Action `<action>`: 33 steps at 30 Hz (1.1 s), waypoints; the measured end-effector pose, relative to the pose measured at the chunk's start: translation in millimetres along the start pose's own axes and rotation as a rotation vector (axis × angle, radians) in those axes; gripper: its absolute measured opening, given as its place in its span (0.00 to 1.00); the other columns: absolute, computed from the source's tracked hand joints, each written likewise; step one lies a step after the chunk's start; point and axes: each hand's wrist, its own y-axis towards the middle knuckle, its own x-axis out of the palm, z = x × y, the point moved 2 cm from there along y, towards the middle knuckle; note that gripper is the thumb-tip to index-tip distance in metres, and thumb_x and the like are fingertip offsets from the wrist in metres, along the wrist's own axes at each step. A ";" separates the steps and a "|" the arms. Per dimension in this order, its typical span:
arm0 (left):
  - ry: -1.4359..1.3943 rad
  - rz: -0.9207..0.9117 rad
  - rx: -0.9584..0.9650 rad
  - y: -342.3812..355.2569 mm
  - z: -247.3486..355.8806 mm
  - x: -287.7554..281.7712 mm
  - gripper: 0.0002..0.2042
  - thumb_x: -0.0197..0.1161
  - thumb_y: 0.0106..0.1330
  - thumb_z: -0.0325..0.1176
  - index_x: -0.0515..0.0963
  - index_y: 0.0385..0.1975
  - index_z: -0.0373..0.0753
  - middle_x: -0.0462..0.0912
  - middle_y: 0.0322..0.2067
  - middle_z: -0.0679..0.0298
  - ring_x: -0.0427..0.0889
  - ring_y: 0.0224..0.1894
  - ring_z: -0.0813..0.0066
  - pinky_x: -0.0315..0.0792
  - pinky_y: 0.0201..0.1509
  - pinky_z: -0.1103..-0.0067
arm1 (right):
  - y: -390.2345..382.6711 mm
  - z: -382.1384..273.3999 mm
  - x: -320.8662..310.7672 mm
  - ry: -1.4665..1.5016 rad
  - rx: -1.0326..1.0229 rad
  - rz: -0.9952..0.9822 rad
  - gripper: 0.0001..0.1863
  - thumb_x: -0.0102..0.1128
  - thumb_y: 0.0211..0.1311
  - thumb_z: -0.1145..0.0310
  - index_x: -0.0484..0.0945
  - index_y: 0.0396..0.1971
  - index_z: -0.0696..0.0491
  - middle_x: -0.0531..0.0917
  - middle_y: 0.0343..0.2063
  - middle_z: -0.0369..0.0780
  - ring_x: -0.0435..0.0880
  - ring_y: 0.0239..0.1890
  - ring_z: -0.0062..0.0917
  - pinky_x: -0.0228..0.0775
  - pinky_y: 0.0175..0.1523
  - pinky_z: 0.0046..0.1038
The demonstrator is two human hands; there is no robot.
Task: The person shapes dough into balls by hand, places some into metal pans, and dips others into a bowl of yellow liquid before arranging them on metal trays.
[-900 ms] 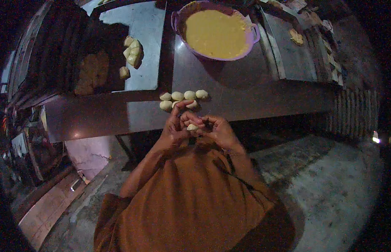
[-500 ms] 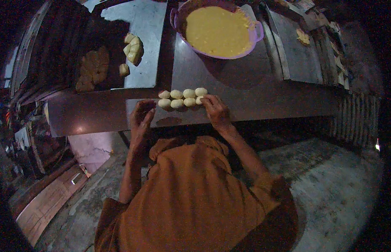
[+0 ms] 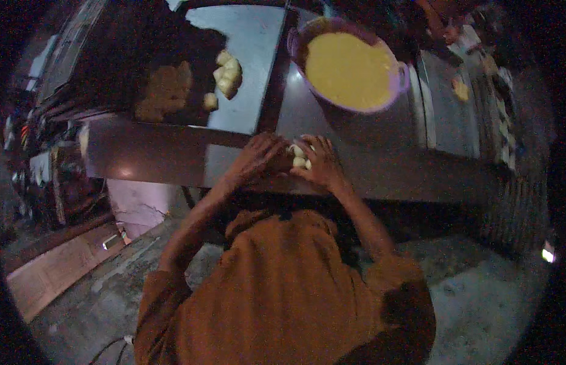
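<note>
Cupping balls [image 3: 300, 163] mid-frame: right hand [image 3: 322, 161] fingers apart, left hand [image 3: 263, 152] can't tell. Likely soft, light; hold sides gently.

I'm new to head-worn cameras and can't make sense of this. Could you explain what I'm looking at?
There is no machine here: a person works with two bare hands. The view comes from the left of two wide cameras worn on the person's head, looking down, so straight edges bend.

On the dark table are small pale balls. The right hand curves around them; the left hand is beside them. How firmly either grips is hard to tell.

Farther back is a purple tub of yellow mixture; left of it, a grey tray bears pale lumps.
</note>
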 end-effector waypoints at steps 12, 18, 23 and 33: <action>0.325 -0.115 0.257 -22.5 -43.8 57.1 0.27 0.56 0.59 0.38 0.64 0.59 0.38 0.69 0.52 0.53 0.72 0.52 0.57 0.75 0.37 0.70 | -9.3 -9.5 23.9 -0.262 -0.151 0.031 0.37 0.69 0.46 0.49 0.70 0.54 0.52 0.75 0.46 0.44 0.75 0.46 0.40 0.67 0.51 0.44; 0.115 -0.167 0.119 -7.1 -35.8 61.6 0.23 0.53 0.64 0.37 0.64 0.59 0.38 0.72 0.49 0.55 0.74 0.49 0.60 0.74 0.33 0.71 | -0.9 26.0 46.5 -0.168 -0.093 -0.074 0.33 0.69 0.46 0.51 0.72 0.50 0.53 0.77 0.43 0.46 0.77 0.45 0.44 0.69 0.47 0.45; -0.579 -0.288 -0.461 23.8 -17.2 29.0 0.22 0.58 0.62 0.50 0.76 0.47 0.38 0.81 0.39 0.52 0.80 0.40 0.59 0.75 0.39 0.65 | 75.7 -5.8 -34.0 0.168 -0.062 -0.770 0.27 0.68 0.48 0.54 0.76 0.46 0.55 0.81 0.42 0.47 0.80 0.42 0.43 0.71 0.46 0.41; -0.820 0.448 -0.653 -31.1 -95.0 -339.2 0.20 0.68 0.57 0.45 0.77 0.36 0.32 0.81 0.28 0.60 0.80 0.29 0.71 0.75 0.31 0.72 | 411.1 -281.6 -157.8 0.004 -0.653 -0.876 0.25 0.73 0.43 0.59 0.76 0.40 0.55 0.81 0.37 0.45 0.81 0.42 0.41 0.72 0.43 0.38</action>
